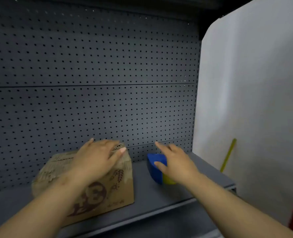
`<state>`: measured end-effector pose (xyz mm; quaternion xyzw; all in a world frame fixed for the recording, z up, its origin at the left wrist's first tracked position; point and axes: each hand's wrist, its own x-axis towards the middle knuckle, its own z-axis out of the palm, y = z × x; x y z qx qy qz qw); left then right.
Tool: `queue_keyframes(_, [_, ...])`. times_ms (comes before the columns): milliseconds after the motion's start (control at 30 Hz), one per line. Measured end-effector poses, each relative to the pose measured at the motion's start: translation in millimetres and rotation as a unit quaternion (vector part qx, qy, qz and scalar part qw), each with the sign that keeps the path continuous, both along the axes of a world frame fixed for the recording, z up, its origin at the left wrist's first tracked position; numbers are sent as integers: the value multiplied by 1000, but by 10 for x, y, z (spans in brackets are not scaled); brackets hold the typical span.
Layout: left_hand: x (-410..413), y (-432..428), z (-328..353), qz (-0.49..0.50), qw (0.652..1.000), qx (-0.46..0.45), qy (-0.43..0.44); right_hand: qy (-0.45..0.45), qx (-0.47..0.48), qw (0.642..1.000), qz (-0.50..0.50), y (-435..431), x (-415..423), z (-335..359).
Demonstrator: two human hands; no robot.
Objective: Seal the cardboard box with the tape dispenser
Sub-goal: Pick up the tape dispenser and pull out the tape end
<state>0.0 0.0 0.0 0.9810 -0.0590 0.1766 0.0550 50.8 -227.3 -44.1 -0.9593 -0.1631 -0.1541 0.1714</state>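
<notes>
Left hand flat, fingers spread, pressing box flaps. Right hand open over dispenser at 3 o'clock; close around handle first, keeping flaps pinned.

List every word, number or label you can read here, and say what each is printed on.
"3": large dark red numeral inside a swirl on the front of the cardboard box.
Small print beneath the wheat drawing on the box: too blurred to read.
Tape dispenser, pegboard, white panel: no text visible.
</notes>
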Motion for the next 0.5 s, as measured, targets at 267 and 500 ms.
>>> queue_keyframes(267, [205,178,-324,22,1000,11,-3,146,-156,967,-140,337,651,-697])
queue_keyframes(500, [247,200,-374,36,999,16,11,134,-190,963,-133,369,809,-802])
